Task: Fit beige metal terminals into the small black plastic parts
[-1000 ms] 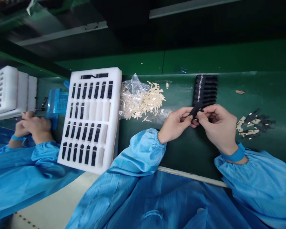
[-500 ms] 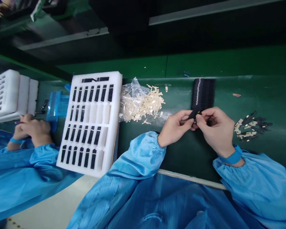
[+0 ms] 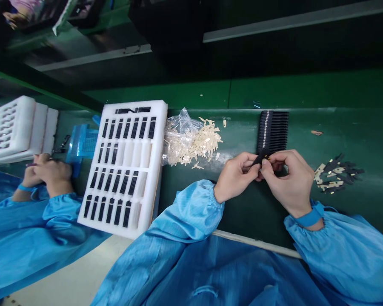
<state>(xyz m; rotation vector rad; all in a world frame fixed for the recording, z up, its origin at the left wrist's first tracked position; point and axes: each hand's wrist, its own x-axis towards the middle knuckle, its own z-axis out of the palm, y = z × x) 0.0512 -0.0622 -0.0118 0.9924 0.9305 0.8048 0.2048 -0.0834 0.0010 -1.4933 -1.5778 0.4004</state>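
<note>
Between my two hands is a small black strip (image 3: 261,157), pinched by the fingertips of both. My left hand (image 3: 236,174) holds it from the left, thumb on top. From the right, my right hand (image 3: 289,176) grips its other end, where a tiny yellow spot shows. Just beyond my fingers lies a row of thin black strips (image 3: 277,129) side by side, with a pale line running down it. To the right of my right hand is a loose pile of black and cream pieces (image 3: 338,172).
A white foam tray (image 3: 123,159) with black bundles stands left. Cream pieces (image 3: 207,140) spill from a clear bag (image 3: 185,123) beside it. Further left are a co-worker's hands (image 3: 49,172), a blue mesh item (image 3: 83,142) and stacked foam trays (image 3: 25,123).
The whole view has shifted slightly, so things appear a little lower. Both my hands stay on the black strip, with small finger movements.
</note>
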